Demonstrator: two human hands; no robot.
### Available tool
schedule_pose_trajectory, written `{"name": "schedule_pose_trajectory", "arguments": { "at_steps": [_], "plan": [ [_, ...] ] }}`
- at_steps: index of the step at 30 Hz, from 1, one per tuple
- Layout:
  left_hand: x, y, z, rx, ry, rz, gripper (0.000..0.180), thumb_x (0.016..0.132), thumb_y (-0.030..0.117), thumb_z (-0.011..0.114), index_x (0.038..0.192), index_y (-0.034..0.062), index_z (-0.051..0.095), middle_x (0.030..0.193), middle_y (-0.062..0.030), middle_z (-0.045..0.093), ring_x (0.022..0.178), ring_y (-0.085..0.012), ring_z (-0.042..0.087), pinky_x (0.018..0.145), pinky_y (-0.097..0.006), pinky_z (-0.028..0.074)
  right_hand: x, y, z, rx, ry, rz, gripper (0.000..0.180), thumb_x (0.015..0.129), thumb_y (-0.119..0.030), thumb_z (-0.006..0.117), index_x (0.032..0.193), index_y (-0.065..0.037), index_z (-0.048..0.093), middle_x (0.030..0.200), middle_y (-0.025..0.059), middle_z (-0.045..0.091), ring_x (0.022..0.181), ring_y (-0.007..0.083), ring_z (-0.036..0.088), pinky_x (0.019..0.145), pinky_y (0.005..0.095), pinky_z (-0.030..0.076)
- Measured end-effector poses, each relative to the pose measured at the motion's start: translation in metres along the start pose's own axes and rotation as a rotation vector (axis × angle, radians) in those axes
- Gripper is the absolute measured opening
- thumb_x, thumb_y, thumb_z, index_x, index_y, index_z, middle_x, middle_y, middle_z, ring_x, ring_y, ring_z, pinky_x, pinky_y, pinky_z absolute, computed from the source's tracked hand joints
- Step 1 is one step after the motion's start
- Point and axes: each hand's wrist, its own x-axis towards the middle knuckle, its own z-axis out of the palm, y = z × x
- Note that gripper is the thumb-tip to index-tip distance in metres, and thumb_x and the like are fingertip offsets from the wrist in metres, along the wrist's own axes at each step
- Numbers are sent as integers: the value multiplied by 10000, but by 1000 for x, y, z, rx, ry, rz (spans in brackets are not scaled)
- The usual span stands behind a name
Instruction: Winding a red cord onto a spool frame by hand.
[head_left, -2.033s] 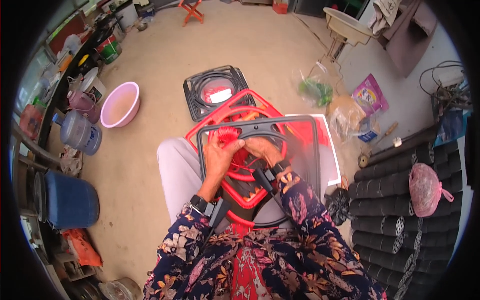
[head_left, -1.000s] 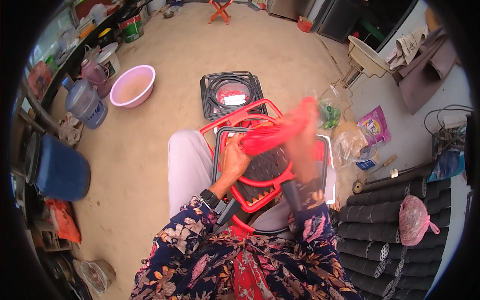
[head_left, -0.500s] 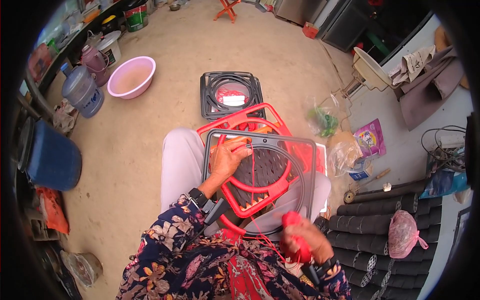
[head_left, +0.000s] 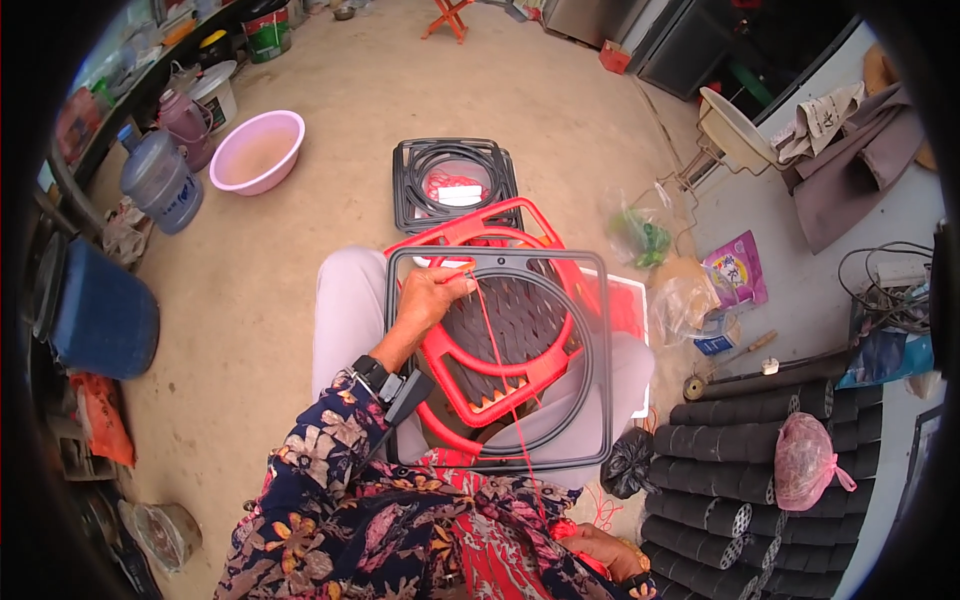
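Observation:
A black square frame with a round ring inside [head_left: 540,261] stands tilted over my lap. My left hand [head_left: 430,300] is closed at its upper left, pinching a red string [head_left: 497,345] against it. From those fingers the string runs taut down across the ring to my right hand [head_left: 600,545], low by my right side. That hand is closed around a bundle of red string [head_left: 567,530], partly cut off from sight by sleeve and fingers. Behind the black frame lies a red plastic frame [head_left: 545,378] with a dark slatted middle.
Beyond my knees, a stack of black frames [head_left: 405,190] rests on the floor, red string inside. A pink basin [head_left: 225,180], water bottle [head_left: 165,190] and blue barrel [head_left: 110,310] stand left. At right are black cylinders [head_left: 715,445], a pink bag [head_left: 805,465] and a black bag [head_left: 628,462].
My right hand has moved down toward me with the string bundle, drawing the string into a long straight line. The black frame and my left hand have shifted slightly left and toward me.

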Motion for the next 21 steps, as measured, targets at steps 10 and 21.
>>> {"name": "schedule_pose_trajectory", "arguments": {
  "at_steps": [10, 21],
  "plan": [
    [8, 36, -7, -238, -257, -428, 328, 910, 286, 653, 1161, 78, 694, 496, 14, 473, 347, -61, 360, 325, -233, 243, 38, 62, -35, -196, -193, -23, 275, 851, -274, 743, 913, -24, 647, 753, -47, 569, 696, 58, 497, 654, 218, 424],
    [21, 45, 10, -385, -444, -452, 384, 902, 294, 691, 1182, 36, 641, 516, -1, 490, 365, -56, 406, 317, -202, 283, 17, 35, -32, -482, -350, -147, 326, 860, -80, 701, 1178, -29, 657, 1078, 41, 640, 1054, 192, 546, 959, 316, 380]
  ]
}}
